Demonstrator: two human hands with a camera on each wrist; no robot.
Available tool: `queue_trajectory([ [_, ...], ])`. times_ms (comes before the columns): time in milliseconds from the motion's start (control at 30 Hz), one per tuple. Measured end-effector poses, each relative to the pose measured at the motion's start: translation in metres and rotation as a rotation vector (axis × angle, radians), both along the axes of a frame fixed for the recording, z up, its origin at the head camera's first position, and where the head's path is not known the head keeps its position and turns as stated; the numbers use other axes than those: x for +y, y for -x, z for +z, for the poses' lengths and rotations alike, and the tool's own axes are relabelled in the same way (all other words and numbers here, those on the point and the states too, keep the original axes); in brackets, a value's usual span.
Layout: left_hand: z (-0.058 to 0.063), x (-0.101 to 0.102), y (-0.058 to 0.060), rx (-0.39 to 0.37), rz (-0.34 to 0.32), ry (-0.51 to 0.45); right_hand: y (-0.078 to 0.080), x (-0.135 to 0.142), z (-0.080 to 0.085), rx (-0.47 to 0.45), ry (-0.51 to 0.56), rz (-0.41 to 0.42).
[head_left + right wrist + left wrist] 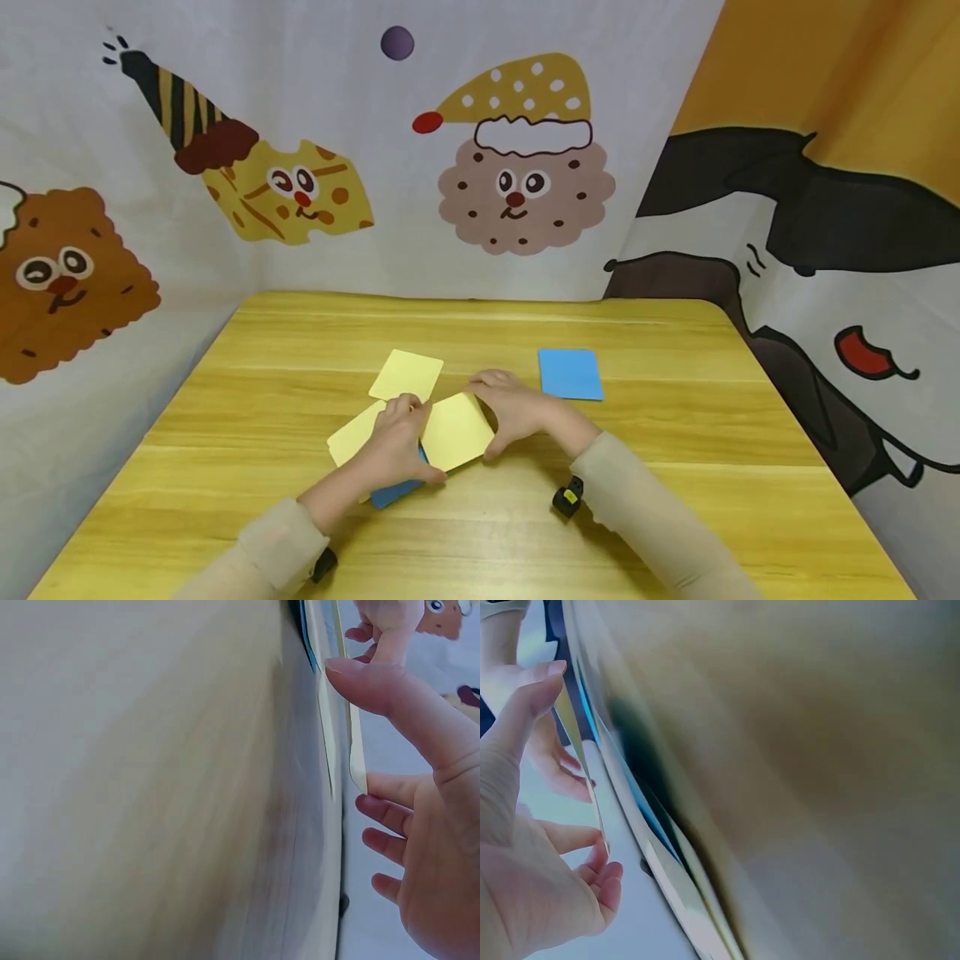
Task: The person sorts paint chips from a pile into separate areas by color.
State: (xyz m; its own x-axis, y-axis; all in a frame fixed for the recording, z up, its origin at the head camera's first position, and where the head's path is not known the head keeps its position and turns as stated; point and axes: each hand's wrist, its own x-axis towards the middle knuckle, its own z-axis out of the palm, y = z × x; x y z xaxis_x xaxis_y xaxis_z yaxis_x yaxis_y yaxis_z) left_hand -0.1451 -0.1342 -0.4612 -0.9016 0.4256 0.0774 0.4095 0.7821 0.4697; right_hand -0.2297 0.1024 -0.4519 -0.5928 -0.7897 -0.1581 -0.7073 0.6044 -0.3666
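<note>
Between both hands, a square yellow card (457, 431) is held tilted, a little above the table. My left hand (390, 448) grips its left side, thumb at the near corner and fingers at the far one. On the opposite side, the right hand (513, 410) holds it by the edge with thumb and index finger; in the right wrist view the other fingers (386, 847) are apart from it. Below the left hand lie a blue card (395, 494), partly hidden, and yellow cards (354, 433). Seen edge-on in the left wrist view, the held card (571, 727) is thin.
Another yellow card (407, 375) lies beyond the left hand. A blue card (570, 374) lies flat beyond the right forearm. The wooden table (660, 358) ends at a cartoon-printed curtain (405, 258). Each wrist carries a small black device (567, 497).
</note>
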Motion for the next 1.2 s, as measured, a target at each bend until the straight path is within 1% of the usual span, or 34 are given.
queue_trajectory([
  [167,0.0,0.022,0.007,0.031,-0.101,0.01,-0.007,0.03,-0.007,0.027,0.037,-0.041],
  [367,0.003,0.048,0.014,0.022,-0.173,0.024,-0.017,0.062,-0.008,0.055,0.088,-0.09],
  [533,0.004,0.069,0.018,-0.006,-0.199,0.065,-0.026,0.086,-0.004,0.041,0.116,-0.137],
  [667,0.006,0.086,0.021,-0.022,-0.2,0.121,-0.033,0.102,-0.003,0.033,0.12,-0.179],
  [833,0.007,0.105,0.023,-0.016,-0.227,0.162,-0.04,0.122,-0.005,0.039,0.113,-0.217],
  [1033,0.006,0.128,0.027,0.004,-0.28,0.168,-0.049,0.145,-0.007,0.063,0.114,-0.278],
  [1200,0.005,0.146,0.03,0.008,-0.297,0.195,-0.053,0.161,-0.007,0.057,0.1,-0.308],
])
